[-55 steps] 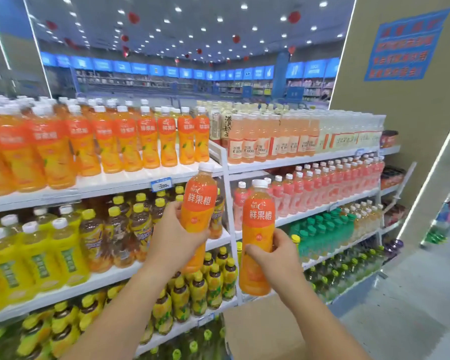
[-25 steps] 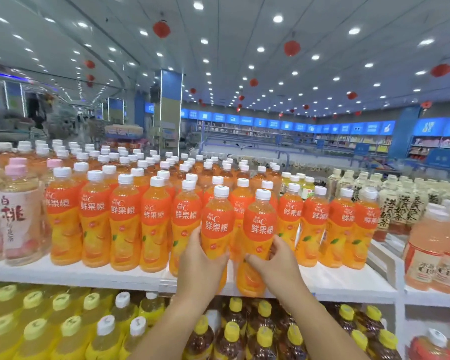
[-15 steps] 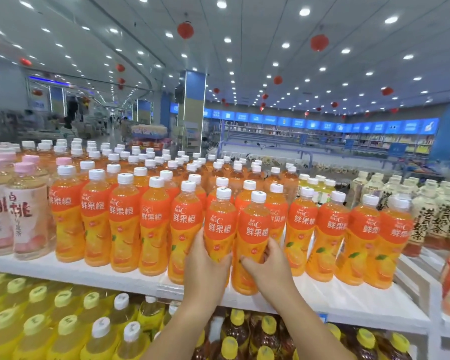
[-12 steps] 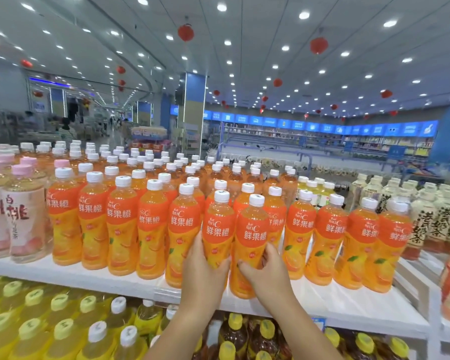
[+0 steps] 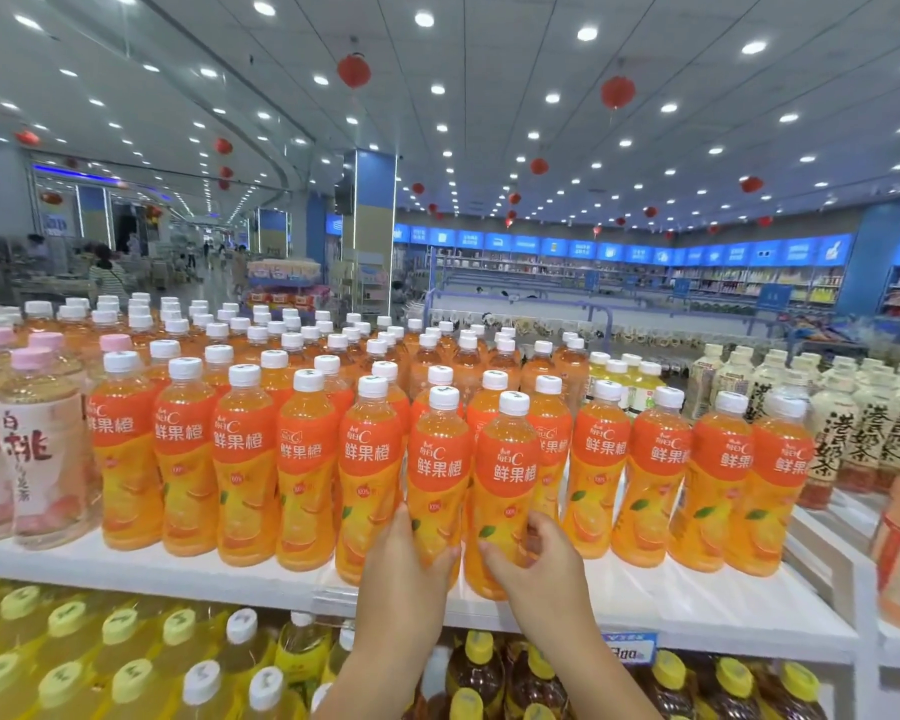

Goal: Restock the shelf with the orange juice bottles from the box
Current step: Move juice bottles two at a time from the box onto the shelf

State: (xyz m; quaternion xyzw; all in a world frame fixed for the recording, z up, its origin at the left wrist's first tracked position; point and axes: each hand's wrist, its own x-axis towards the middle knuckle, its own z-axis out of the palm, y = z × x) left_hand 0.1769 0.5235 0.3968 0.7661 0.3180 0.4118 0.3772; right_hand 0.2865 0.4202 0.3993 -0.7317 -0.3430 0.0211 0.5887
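**A:** which step is this, placing?

**B:** yep, my read is placing. The left hand point(image 5: 406, 558) is wrapped round the lower body of one orange juice bottle point(image 5: 437, 475), and the right hand point(image 5: 536, 563) has its fingers curled round the second bottle point(image 5: 507, 491), touching it on the right. Both are upright at the front edge of the white top shelf point(image 5: 697, 610), just ahead of the front row point(image 5: 245, 459). The box isn't in shot.

**A:** next?

**B:** probably nudge them back into line, then let go gently. They're tall, waisted clear plastic bottles with glossy orange sleeves and white screw caps, so they look slick and tippy on that smooth shelf. The left one's base is hidden by the hand.
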